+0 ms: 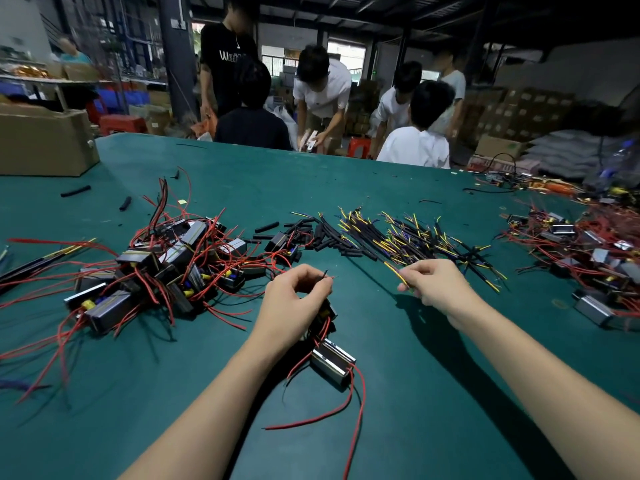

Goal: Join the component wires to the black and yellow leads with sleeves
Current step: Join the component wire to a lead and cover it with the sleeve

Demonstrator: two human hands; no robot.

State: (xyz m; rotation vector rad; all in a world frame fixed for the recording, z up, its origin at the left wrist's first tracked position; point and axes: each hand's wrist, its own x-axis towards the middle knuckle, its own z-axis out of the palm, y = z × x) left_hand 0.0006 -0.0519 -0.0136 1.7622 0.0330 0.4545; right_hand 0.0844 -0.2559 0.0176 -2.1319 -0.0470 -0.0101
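Note:
My left hand (296,303) pinches the thin wire ends of a small box-shaped component (333,358), which hangs below the hand over the green table with long red wires trailing toward me. My right hand (434,284) is closed on a black and yellow lead (394,271) whose yellow tip points left toward the left hand. A gap separates the two hands. Beyond the right hand lies a heap of black and yellow leads (408,233). Loose black sleeves (311,232) lie beyond the left hand.
A tangled pile of components with red wires (162,271) fills the left side of the green table (415,393). A second pile (588,258) sits at the right edge. A cardboard box (45,143) stands far left. Several people (322,95) stand behind the table's far edge.

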